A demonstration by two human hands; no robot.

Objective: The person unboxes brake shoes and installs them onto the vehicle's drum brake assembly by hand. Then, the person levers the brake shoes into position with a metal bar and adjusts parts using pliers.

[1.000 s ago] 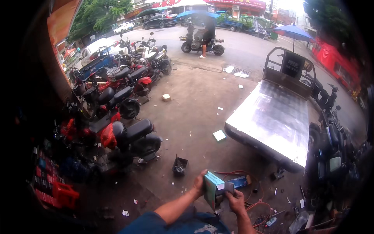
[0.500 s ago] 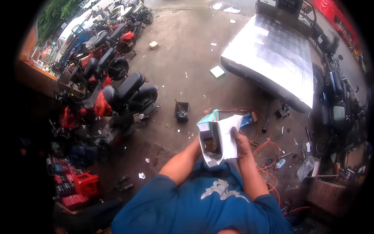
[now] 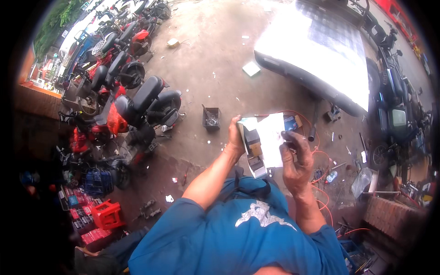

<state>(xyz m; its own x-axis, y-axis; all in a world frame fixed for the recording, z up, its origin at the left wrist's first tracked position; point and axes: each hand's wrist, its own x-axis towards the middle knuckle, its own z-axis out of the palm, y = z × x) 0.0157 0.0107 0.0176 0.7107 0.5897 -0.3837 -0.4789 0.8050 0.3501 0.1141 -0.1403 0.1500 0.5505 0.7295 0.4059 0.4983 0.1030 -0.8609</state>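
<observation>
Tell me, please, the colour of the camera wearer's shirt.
The shirt is blue, with a pale print; the head view shows it best.

From my remote seat I look down on what seems an outdoor two-wheeler repair yard. I judge it by the row of scooters [image 3: 149, 95] along the left, the flatbed vehicle [image 3: 316, 55] at the right, the black bin [image 3: 211, 128] of metal pieces [image 3: 211, 120] on the grimy ground [image 3: 197, 68], the orange line [image 3: 329, 160] curling across that ground, and the red boxes [image 3: 95, 236] beside a red plastic stool [image 3: 108, 215].
</observation>
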